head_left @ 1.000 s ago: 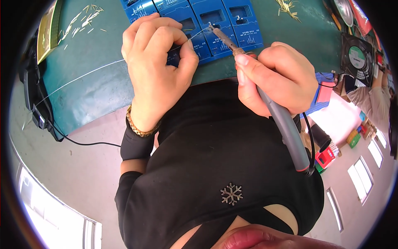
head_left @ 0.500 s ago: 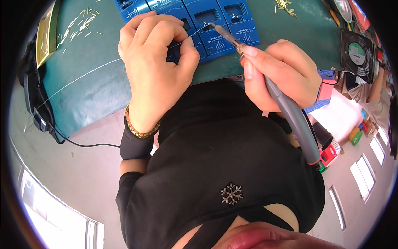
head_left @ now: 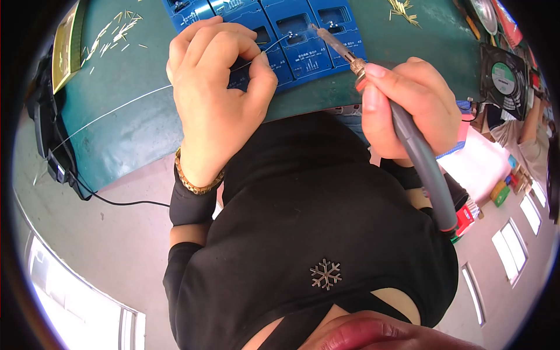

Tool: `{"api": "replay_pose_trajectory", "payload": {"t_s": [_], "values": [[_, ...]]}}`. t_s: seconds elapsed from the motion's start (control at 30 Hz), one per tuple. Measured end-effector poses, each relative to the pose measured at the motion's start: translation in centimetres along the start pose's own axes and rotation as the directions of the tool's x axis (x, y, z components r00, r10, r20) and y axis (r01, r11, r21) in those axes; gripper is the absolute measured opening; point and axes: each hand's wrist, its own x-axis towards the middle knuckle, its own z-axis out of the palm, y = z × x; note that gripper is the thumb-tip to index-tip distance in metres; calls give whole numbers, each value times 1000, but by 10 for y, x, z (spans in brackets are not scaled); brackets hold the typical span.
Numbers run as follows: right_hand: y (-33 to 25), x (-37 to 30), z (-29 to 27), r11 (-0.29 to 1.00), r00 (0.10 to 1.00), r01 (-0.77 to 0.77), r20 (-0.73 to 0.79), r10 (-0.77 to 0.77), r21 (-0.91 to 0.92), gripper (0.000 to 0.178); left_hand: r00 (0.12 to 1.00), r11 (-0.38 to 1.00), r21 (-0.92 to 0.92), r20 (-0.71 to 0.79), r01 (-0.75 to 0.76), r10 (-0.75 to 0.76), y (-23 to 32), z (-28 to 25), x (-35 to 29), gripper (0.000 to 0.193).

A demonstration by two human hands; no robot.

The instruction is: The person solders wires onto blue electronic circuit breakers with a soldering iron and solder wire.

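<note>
My left hand (head_left: pixel 219 96) is closed, thumb and forefinger pinching a thin strand of solder wire (head_left: pixel 275 45). The wire's short end reaches a cutout in a blue circuit board panel (head_left: pixel 306 61); its long tail trails left over the bench. Gripped like a pen, a grey-handled soldering iron (head_left: pixel 417 137) is in my right hand (head_left: pixel 411 111). Its tip is just right of the solder's end, above the panel and apart from the wire. Small shiny joints show by the cutouts. My left fingers hide part of the panel's left side.
Thin brass-coloured pins (head_left: pixel 119 32) lie scattered at the left, with another pile (head_left: pixel 403 11) at the far right. A yellow tray (head_left: pixel 65 46) stands at the bench's left edge. A black fan (head_left: pixel 503 79) is at the right. The green mat (head_left: pixel 125 131) covers the bench.
My right hand has drawn the soldering iron to the right, and its tip has come away from the solder's end. My left hand has barely moved.
</note>
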Motion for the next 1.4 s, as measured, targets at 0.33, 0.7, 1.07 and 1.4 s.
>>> {"api": "replay_pose_trajectory", "payload": {"t_s": [0.33,0.7,1.07,1.4], "values": [[-2,2,7,999,999,-32,14,32,42,22,1000,1000,22,7,-4,3,0,0,1,16],[-4,3,13,1000,999,-7,47,7,19,21,1000,999,32,21,0,-1,0,0,0,16],[3,-6,-10,996,997,72,33,-71,-55,21,999,1000,-11,35,1,-1,2,-7,3,16],[16,-11,-27,997,998,47,-24,-49,-64,28,995,998,-29,79,-58,60,24,14,32,8]]}}
